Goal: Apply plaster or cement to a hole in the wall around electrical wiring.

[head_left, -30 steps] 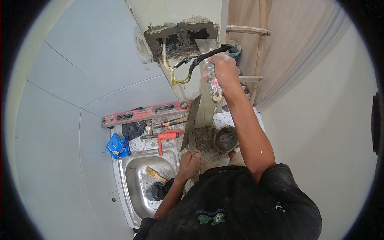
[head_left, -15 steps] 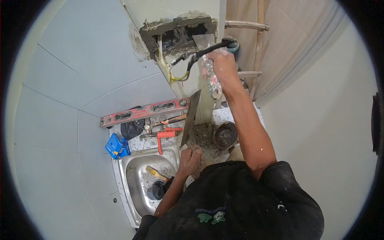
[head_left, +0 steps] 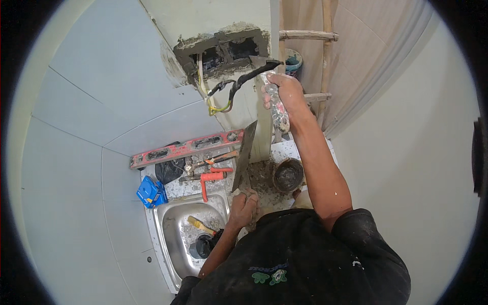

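My right hand (head_left: 288, 92) is closed round the mortar-crusted handle of a putty knife (head_left: 277, 108). Its blade is at the lower right edge of a double recessed box (head_left: 223, 54) in the wall, partly hidden behind a black-wrapped cable (head_left: 247, 75). Yellow-green and white wires (head_left: 201, 76) hang out of the box, which is rimmed with grey mortar. Lower down, my left hand (head_left: 244, 207) grips a wide spatula (head_left: 245, 156), its long blade pointing up. Right of that blade stands a round bucket (head_left: 288, 175) with grey, wet-looking mix inside.
A red spirit level (head_left: 188, 147) lies along the wall behind orange-handled tools (head_left: 212, 176) and a blue pack (head_left: 151, 192). The steel sink (head_left: 170, 244) holds a brush (head_left: 201, 224) and a dark cup (head_left: 201, 246). A wooden ladder (head_left: 326, 61) stands at the right.
The putty knife has shifted a little toward the lower right relative to the wall box, and less of its blade shows. The cable hangs slightly differently. My left hand keeps its hold on the spatula.
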A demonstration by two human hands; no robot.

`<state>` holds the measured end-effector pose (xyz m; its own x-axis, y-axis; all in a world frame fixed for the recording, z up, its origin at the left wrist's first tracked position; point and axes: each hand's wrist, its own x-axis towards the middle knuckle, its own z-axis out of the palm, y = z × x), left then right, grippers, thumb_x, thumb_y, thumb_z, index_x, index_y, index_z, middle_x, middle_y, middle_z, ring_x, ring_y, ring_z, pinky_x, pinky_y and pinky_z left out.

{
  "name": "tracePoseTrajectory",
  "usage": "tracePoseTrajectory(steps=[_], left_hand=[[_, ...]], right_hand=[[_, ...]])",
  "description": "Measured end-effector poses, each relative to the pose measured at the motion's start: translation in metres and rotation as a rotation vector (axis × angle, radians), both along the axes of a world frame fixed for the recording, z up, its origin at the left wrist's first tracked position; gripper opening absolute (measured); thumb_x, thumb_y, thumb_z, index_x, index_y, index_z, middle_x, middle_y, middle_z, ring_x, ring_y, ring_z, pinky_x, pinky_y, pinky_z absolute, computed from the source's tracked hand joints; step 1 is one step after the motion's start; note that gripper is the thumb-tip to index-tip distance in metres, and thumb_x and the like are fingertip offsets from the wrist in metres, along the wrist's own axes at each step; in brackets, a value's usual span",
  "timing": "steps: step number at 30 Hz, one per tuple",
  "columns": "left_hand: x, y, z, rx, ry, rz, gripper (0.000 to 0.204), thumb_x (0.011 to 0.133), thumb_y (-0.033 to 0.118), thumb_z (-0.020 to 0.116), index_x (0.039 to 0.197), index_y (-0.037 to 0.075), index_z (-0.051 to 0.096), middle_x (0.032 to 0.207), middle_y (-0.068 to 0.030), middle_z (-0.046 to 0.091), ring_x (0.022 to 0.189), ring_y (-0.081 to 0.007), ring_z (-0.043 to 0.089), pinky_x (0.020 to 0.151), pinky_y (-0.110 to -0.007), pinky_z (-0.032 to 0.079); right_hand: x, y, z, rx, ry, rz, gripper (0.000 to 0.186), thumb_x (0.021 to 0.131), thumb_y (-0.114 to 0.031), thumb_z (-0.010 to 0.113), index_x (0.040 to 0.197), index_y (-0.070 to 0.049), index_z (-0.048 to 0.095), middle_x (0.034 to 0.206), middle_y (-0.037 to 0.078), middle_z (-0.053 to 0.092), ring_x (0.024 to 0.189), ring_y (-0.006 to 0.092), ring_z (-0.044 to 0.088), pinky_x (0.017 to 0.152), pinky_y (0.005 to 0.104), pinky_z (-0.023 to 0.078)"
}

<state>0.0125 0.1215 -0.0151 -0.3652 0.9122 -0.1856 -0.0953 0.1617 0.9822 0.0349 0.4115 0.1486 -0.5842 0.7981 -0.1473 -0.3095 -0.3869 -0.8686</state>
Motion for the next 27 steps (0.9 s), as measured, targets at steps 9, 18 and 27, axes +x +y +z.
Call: tracePoseTrajectory(steps=[9, 18, 27], left_hand=[[-0.012, 0.027, 0.005, 0.008, 0.010, -0.041, 0.025, 0.094, 0.026, 0.046, 0.087, 0.002, 0.053, 0.070, -0.0056, 0.056, 0.057, -0.0140, 0.055, 0.052, -0.029, 0.046], [-0.024, 0.050, 0.003, -0.075, -0.078, -0.112, 0.022, 0.093, 0.023, 0.045, 0.088, 0.003, 0.052, 0.071, -0.0049, 0.055, 0.059, -0.0145, 0.056, 0.053, -0.031, 0.047], [-0.021, 0.054, -0.006, 0.001, -0.070, -0.051, 0.023, 0.094, 0.024, 0.045, 0.089, 0.002, 0.053, 0.071, -0.0059, 0.055, 0.056, -0.0150, 0.056, 0.052, -0.030, 0.047]], right_hand=[[-0.009, 0.001, 0.018, 0.094, -0.095, 0.039, 0.016, 0.092, -0.015, 0.046, 0.087, -0.001, 0.050, 0.064, 0.009, 0.056, 0.044, 0.0170, 0.052, 0.038, 0.0330, 0.044], [-0.005, -0.006, 0.020, 0.029, 0.128, 0.101, 0.017, 0.091, -0.018, 0.046, 0.085, -0.005, 0.055, 0.063, 0.004, 0.054, 0.044, 0.0126, 0.046, 0.040, 0.0274, 0.037], [-0.012, -0.001, 0.024, -0.004, 0.029, 0.069, 0.017, 0.090, -0.018, 0.047, 0.082, -0.004, 0.052, 0.060, 0.005, 0.053, 0.044, 0.0148, 0.049, 0.039, 0.0300, 0.038]])
